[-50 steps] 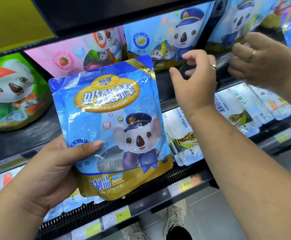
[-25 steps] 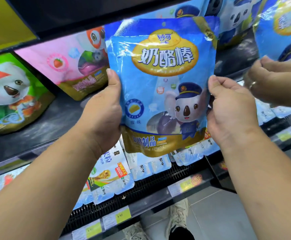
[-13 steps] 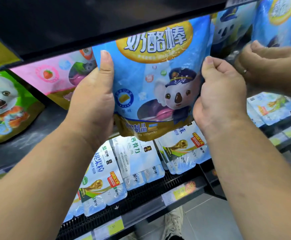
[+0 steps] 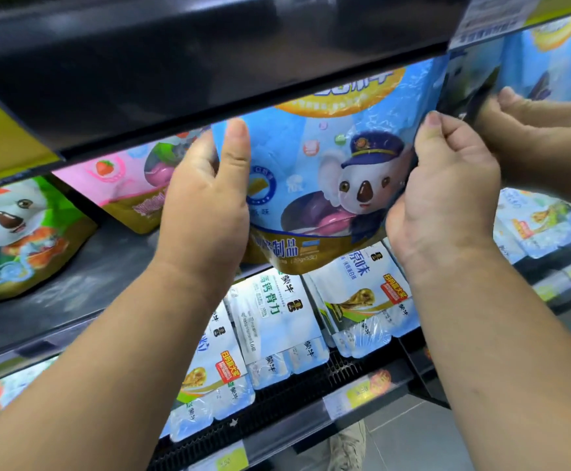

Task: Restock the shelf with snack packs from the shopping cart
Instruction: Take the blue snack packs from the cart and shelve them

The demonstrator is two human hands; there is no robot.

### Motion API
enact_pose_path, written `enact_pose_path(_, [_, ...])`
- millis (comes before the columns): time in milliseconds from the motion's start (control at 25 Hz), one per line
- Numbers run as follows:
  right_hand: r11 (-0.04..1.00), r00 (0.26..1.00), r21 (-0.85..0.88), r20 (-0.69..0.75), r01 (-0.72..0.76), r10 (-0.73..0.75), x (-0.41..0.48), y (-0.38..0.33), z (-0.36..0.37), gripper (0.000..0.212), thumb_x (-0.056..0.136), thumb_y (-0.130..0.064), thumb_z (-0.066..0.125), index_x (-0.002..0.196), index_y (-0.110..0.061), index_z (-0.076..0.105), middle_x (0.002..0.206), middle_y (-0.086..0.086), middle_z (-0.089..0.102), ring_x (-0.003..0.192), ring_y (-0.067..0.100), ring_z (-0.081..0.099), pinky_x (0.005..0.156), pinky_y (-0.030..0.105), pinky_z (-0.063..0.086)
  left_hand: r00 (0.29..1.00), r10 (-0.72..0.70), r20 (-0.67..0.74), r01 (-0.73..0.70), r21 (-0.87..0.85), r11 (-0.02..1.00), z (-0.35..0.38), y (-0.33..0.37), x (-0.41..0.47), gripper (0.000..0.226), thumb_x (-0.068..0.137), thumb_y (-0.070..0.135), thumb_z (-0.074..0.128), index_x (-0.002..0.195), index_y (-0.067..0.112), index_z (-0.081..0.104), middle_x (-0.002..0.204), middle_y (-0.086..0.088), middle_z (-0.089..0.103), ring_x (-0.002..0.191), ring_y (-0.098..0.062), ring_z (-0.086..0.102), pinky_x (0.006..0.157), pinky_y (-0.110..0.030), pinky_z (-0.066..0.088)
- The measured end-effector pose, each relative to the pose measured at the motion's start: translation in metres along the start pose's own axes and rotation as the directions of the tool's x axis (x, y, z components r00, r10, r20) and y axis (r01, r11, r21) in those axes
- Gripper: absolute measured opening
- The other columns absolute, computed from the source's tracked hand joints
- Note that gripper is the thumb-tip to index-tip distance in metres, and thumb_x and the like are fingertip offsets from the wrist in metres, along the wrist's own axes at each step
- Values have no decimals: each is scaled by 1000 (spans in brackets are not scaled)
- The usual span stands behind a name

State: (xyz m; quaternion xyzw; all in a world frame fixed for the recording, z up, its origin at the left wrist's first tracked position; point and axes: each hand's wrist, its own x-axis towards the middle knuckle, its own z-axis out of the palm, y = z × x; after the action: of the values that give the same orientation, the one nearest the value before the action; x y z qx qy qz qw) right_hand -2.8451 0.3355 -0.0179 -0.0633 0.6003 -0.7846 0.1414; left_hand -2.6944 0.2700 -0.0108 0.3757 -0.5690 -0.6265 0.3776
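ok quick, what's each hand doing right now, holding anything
Left hand: closed on the left edge of the blue koala pack.
Right hand: closed on the same pack's right edge.

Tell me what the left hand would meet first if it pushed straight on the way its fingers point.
Probably the pink strawberry pack behind the left hand; the fingers are hidden behind the blue koala pack, so depth is unclear.

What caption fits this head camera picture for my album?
Left hand and right hand hold a blue koala pack up at the shelf, its top hidden.
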Motion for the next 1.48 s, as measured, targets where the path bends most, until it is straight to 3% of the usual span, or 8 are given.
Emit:
enact_pose_path(160, [1000, 1000, 8, -3, -15, 15, -3, -2, 1, 31, 98, -10, 55, 71, -20, 66, 69, -8, 69, 73, 11, 65, 72, 28, 56, 992, -22, 126, 4, 143, 990, -11, -23, -19, 31, 88, 34, 69, 115, 22, 61, 108, 5, 74, 99, -15, 72, 80, -37, 59])
enact_pose_path(600, [981, 967, -110, 183, -159, 177, -23, 24, -27, 22, 98, -6, 49, 103, -17, 67, 96, 2, 75, 93, 17, 70, 89, 38, 56, 999, 32, 20, -33, 35, 999, -4, -23, 1, 23, 89, 11, 68, 111, 11, 64, 107, -4, 74, 96, -20, 72, 80, -36, 59])
enact_pose_path(840, [981, 973, 124, 196, -148, 122, -1, 16, 4, 23, 87, 6, 49, 107, -1, 59, 78, 9, 66, 60, 13, 65, 49, 21, 49, 999, 30, 32, -32, 72, 997, 1, -19, 20, 34, 87, 8, 72, 119, 7, 60, 110, -2, 74, 97, -14, 72, 84, -33, 59])
enact_pose_path(960, [998, 970, 48, 239, -47, 34, 4, 24, 9, 34, 76, -6, 62, 109, -5, 54, 91, 12, 66, 66, 9, 67, 51, 21, 51, 997, 79, -6, -77, 165, 983, 4, -26, 26, 56, 80, 15, 78, 127, 13, 47, 121, 2, 67, 108, -8, 67, 96, -36, 54])
enact_pose_path(1040, [992, 966, -111, 256, 58, -28, 3, 36, 2, 50, 72, -21, 72, 116, -13, 50, 112, 11, 65, 94, 10, 69, 77, 25, 56, 991, 126, -43, -113, 228, 967, 4, -35, 18, 78, 76, 16, 80, 136, 24, 31, 133, 6, 55, 121, -1, 56, 105, -31, 47])
enact_pose_path(1200, [835, 940, -444, 243, 326, -238, -22, 45, -19, 69, 75, -27, 77, 133, -14, 41, 132, 7, 45, 122, 20, 51, 106, 35, 44, 970, 216, -110, -161, 375, 913, 1, -56, -2, 94, 71, 25, 82, 145, 30, 24, 144, -4, 38, 130, -24, 48, 107, -43, 44])
enact_pose_path(1320, [669, 850, -525, 314, 526, -423, -32, 44, -20, 65, 72, -26, 82, 123, -3, 48, 124, 12, 44, 111, 25, 50, 97, 24, 44, 932, 299, -205, -164, 496, 852, 1, -55, -5, 73, 68, 29, 85, 124, 24, 39, 125, 5, 36, 110, -17, 48, 98, -42, 48])
enact_pose_path(1480, [690, 863, -525, 370, 499, -344, -24, 47, -16, 63, 68, -31, 85, 116, -9, 52, 118, 5, 41, 93, 14, 52, 79, 17, 48, 931, 322, -171, -169, 582, 796, 4, -52, -9, 49, 72, 27, 86, 104, 22, 50, 105, 11, 37, 82, -3, 46, 87, -20, 47])
